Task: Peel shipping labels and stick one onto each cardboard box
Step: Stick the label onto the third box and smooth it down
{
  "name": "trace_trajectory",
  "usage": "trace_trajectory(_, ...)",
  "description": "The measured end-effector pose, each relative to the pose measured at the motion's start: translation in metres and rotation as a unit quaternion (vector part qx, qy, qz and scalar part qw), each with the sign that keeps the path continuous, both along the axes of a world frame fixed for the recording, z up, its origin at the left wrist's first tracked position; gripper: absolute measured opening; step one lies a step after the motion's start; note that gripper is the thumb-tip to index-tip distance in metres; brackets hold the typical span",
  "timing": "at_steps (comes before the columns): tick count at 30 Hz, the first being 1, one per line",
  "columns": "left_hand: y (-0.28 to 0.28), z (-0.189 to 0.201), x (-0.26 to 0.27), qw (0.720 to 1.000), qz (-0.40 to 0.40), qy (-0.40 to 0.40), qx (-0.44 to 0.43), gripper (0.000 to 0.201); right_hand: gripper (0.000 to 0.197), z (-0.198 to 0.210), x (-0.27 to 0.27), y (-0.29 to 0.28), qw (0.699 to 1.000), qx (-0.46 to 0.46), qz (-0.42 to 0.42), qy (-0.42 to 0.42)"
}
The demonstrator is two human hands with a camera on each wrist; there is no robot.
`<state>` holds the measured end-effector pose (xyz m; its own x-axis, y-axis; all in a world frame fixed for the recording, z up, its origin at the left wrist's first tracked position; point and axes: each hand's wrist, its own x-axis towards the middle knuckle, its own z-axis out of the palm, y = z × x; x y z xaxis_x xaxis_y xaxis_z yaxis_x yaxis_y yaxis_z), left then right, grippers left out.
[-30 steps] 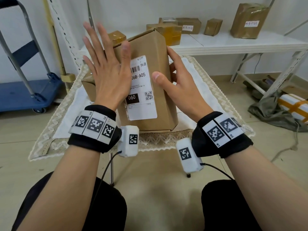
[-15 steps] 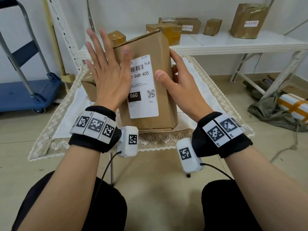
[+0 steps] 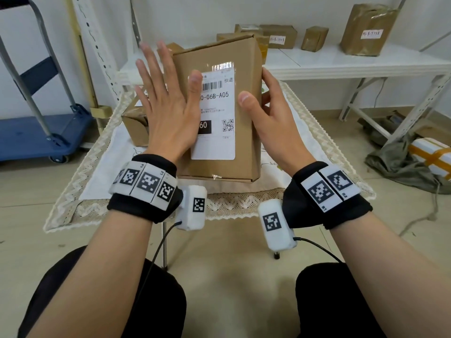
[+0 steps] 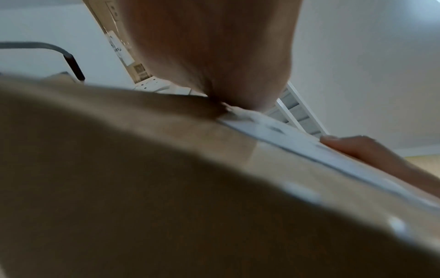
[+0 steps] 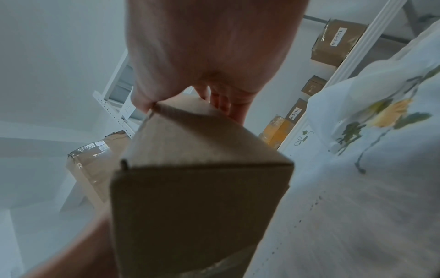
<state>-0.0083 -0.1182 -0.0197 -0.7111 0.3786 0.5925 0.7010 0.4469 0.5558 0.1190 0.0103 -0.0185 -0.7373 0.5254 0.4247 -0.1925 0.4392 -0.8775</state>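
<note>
My left hand (image 3: 168, 113) presses flat, fingers straight, on the white printed shipping label (image 3: 217, 118) of an upright brown cardboard box (image 3: 246, 147); my right hand (image 3: 273, 123) grips its right edge.

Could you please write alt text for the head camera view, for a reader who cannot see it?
A person's left hand lies flat, fingers straight, on a white shipping label stuck to an upright cardboard box, while the right hand holds the box's right side. The box stands on a cloth-covered table; more boxes sit on a white shelf behind.
</note>
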Motion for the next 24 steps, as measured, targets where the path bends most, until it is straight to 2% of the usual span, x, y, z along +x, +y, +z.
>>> trace_trajectory(5,0.008,0.005,0.019,0.998,-0.033,0.045,-0.036,0.086,0.070,-0.002,-0.002,0.001,1.000,-0.003,-0.018,0.011)
trace_trajectory(9,0.017,-0.004,0.022,0.996,-0.042,0.052,-0.062,0.080,0.079,-0.003,-0.005,-0.001,1.000,-0.017,-0.016,0.020)
trace_trajectory(14,0.011,-0.014,0.006,0.996,-0.024,-0.017,-0.080,0.077,0.061,-0.006,-0.003,0.007,0.998,-0.038,-0.026,0.034)
trace_trajectory(21,0.023,-0.010,0.030,0.993,-0.077,0.050,-0.081,0.081,0.044,-0.005,-0.003,0.008,0.997,-0.063,-0.029,0.042)
trace_trajectory(24,0.022,-0.015,0.022,0.993,-0.066,0.033,-0.093,0.079,0.049,-0.005,-0.004,0.009,0.996,-0.063,-0.035,0.043)
